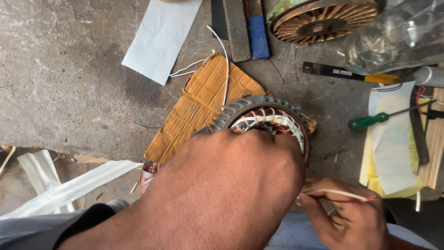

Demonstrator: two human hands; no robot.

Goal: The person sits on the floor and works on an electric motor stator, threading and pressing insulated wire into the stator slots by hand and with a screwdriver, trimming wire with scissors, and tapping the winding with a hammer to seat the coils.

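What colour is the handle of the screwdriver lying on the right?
Green; the screwdriver handle shows clearly in the head view, resting on pale paper.

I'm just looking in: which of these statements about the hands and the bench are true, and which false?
1. The left hand rests on the wound motor stator. True.
2. The right hand holds a screwdriver. False: it pinches a thin sleeved wire; the green-handled screwdriver lies apart.
3. The stator sits on a piece of cardboard. True.
4. The white paper sheet covers the stator. False: it lies apart on the concrete floor.
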